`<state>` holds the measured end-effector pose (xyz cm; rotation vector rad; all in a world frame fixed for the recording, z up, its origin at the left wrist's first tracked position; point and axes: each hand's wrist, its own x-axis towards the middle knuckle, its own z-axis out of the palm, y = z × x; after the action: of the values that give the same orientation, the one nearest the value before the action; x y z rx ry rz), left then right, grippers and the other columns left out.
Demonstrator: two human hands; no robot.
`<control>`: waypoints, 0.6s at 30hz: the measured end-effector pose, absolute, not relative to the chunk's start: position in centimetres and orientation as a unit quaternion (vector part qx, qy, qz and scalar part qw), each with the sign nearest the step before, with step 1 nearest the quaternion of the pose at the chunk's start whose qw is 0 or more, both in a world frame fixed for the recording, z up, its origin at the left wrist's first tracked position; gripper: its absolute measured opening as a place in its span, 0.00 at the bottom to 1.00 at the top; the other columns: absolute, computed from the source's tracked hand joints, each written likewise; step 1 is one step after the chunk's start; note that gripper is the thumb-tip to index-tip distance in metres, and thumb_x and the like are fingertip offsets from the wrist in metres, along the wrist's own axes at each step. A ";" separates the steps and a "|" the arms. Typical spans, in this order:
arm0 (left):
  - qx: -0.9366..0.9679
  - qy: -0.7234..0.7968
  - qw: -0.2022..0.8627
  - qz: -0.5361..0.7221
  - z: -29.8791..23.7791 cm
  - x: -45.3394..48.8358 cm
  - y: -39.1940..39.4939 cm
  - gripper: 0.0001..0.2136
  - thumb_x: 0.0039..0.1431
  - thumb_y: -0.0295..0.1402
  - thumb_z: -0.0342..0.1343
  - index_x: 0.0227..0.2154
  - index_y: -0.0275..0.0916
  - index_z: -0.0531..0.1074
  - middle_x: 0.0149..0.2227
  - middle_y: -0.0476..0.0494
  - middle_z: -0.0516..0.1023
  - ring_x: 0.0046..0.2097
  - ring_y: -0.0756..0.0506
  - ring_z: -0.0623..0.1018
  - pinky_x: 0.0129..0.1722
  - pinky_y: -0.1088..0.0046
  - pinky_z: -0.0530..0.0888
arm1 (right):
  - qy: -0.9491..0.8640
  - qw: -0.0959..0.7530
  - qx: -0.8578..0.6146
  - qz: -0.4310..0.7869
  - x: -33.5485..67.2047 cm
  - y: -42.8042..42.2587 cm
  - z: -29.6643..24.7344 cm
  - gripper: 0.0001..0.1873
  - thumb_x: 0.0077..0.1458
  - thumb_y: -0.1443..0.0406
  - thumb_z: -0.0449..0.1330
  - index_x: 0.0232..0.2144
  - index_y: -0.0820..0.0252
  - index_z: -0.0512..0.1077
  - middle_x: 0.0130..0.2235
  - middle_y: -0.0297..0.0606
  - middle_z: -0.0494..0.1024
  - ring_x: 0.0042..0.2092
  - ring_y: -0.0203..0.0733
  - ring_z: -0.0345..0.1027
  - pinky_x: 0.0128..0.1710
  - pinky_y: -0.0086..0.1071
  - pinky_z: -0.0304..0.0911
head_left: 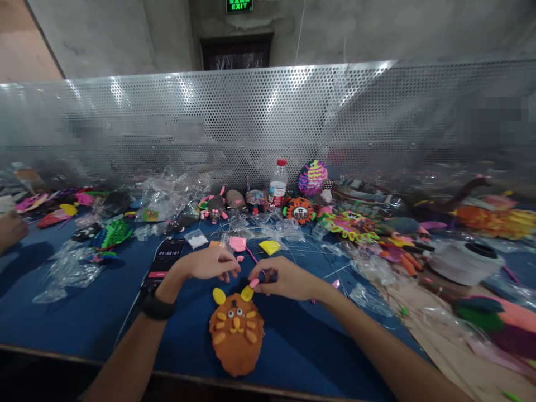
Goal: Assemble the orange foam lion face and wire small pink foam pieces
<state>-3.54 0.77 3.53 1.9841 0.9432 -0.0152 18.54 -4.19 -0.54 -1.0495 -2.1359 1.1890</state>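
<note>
An orange-brown clay animal face [237, 349] lies on the blue table near its front edge. It has two yellow ears, white eyes and light orange clay strips on its cheeks. My right hand [285, 279] pinches a small pink clay piece [254, 283] between thumb and fingertips, right at the yellow ear [247, 293] on the right. Above the other yellow ear [219, 296], my left hand [214, 263] hovers with loosely bent fingers, and nothing shows in them. Beyond the hands lie a pink clay lump [238, 244] and a yellow clay packet [269, 247].
A phone [167, 257] showing a timer lies beside my left forearm. Clay figures, clear plastic wrappers [167, 190] and a red-capped bottle [278, 187] line the perforated metal screen [251, 111]. A white jar [464, 262] stands at right. Another person's hand [12, 229] shows far left.
</note>
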 end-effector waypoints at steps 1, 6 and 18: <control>0.792 0.385 0.473 -0.038 3.4 -3.5 0.7 0.16 0.59 0.43 0.49 0.36 0.36 0.74 0.37 0.42 0.79 0.33 0.50 0.77 0.34 0.75 0.72 | -0.785 0.243 -0.380 0.425 18.5 -4.2 -0.6 0.10 0.51 0.60 0.62 0.35 0.59 0.75 0.28 0.33 0.76 0.26 0.32 0.69 0.26 0.25 0.63; 0.770 0.401 0.486 -0.099 3.0 -3.1 0.4 0.13 0.59 0.39 0.49 0.35 0.35 0.73 0.36 0.41 0.79 0.34 0.49 0.78 0.35 0.75 0.72 | -0.794 0.241 -0.376 0.412 18.2 -4.2 -0.9 0.10 0.51 0.59 0.62 0.34 0.59 0.76 0.28 0.34 0.77 0.27 0.33 0.67 0.27 0.26 0.62; 0.788 0.372 0.476 -0.121 3.2 -2.6 0.1 0.11 0.58 0.36 0.47 0.32 0.36 0.72 0.30 0.45 0.78 0.32 0.49 0.75 0.35 0.75 0.70 | -0.760 0.215 -0.342 0.509 18.3 -4.4 -0.8 0.15 0.54 0.55 0.59 0.38 0.60 0.74 0.33 0.36 0.78 0.25 0.30 0.68 0.26 0.25 0.63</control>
<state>-2.59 0.07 3.22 1.9251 0.9103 -0.2965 18.28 -4.42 -0.78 -0.9484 -2.1076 1.4108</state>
